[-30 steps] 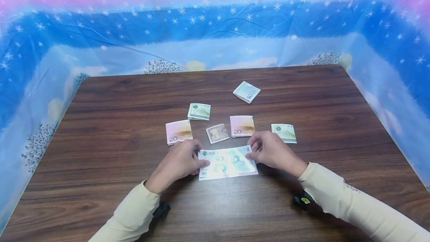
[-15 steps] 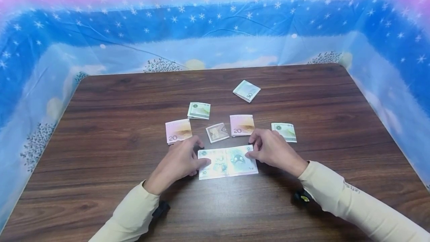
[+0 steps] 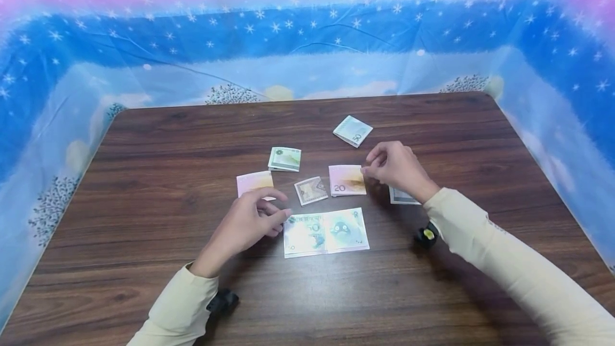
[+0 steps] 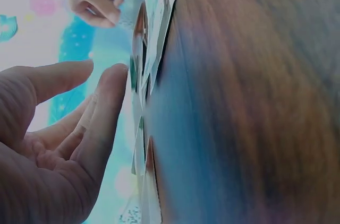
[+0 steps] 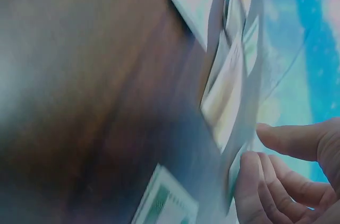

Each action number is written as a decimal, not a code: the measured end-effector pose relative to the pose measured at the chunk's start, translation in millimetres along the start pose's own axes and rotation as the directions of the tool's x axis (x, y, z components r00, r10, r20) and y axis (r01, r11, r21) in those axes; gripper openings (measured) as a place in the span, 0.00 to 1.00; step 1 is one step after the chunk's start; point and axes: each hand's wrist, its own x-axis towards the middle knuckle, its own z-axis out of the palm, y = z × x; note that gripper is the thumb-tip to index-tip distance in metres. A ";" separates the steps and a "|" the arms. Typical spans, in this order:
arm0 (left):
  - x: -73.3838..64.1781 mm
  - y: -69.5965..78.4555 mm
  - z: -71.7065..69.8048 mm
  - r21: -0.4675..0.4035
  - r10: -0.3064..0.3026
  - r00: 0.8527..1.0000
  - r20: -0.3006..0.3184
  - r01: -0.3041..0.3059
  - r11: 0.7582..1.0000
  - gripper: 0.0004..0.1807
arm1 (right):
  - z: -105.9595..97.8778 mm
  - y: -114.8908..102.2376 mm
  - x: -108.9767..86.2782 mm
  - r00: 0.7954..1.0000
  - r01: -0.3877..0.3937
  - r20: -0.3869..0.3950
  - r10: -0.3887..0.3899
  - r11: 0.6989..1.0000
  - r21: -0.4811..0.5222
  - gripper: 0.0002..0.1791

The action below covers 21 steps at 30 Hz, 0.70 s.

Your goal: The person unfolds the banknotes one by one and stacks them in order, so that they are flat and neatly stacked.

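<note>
A blue-green 50 banknote (image 3: 343, 231), creased across its middle, lies spread out near the front of the group, apparently with a second note under it. My left hand (image 3: 242, 226) hovers at its left corner, thumb and fingers apart with nothing between them, as the left wrist view also shows. My right hand (image 3: 399, 167) is raised at the right edge of a folded pink 20 banknote (image 3: 346, 181), its loosely bent fingers holding nothing. Below its wrist, a folded green banknote (image 3: 403, 196) is mostly covered; its printed end (image 5: 167, 203) shows in the right wrist view.
Other folded notes lie around: a pink one (image 3: 250, 181) partly behind the left hand, a small brown one (image 3: 311, 191), a green one (image 3: 285, 159), and a pale 50 (image 3: 353, 131) farthest back. The dark wooden table (image 3: 168, 154) is enclosed by a blue and pink snowflake cloth (image 3: 288, 31).
Both hands have let go of the spread 50 note. The right hand moved up and away to the pink 20; the left drew back slightly left. The note stays flat where it was.
</note>
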 end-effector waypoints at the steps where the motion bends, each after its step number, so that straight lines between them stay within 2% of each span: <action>1: 0.0 -0.4 -0.1 -0.033 -0.005 1.000 -0.008 0.005 0.999 0.17 | -1.2 2.8 6.2 1.000 -0.018 -0.006 0.018 1.000 -0.002 0.13; 4: -0.2 -1.2 -1.1 -0.106 -0.004 1.000 -0.025 0.001 0.994 0.17 | -4.3 11.0 24.1 0.998 -0.062 -0.030 0.062 0.998 -0.001 0.15; 11: 0.8 0.1 -2.6 -0.190 -0.017 0.998 -0.058 0.005 0.982 0.19 | -7.6 22.8 58.6 0.982 -0.146 -0.112 0.149 0.989 0.038 0.17; 21: 2.4 1.0 -3.2 -0.342 -0.090 0.993 -0.074 0.059 0.938 0.21 | -1.3 21.2 85.9 0.968 -0.201 -0.148 0.203 0.979 0.028 0.27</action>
